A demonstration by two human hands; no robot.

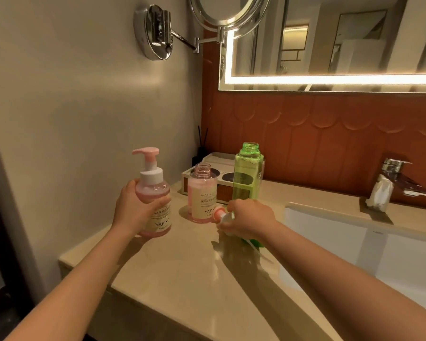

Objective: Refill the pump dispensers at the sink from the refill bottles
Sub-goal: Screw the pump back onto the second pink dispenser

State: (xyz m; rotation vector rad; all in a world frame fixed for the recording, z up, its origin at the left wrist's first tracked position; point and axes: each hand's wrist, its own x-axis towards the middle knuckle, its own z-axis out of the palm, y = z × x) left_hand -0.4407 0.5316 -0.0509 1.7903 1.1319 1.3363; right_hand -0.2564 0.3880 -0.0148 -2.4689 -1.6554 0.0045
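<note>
Loose pump head (220, 214): pinched in right hand (251, 218), lying sideways, centre frame. Open pink bottle (202, 193): upright, just left, neck higher. Left hand (132, 210): wrapped round capped dispenser (155, 193).

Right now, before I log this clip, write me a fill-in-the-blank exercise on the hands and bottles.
1. The left hand grips a ____ pump dispenser.
2. The right hand holds a loose ____ beside the green bottle.
3. The open pink bottle stands on the counter ____ the dispenser and the green bottle.
Missing words: pink; pump head; between.
</note>
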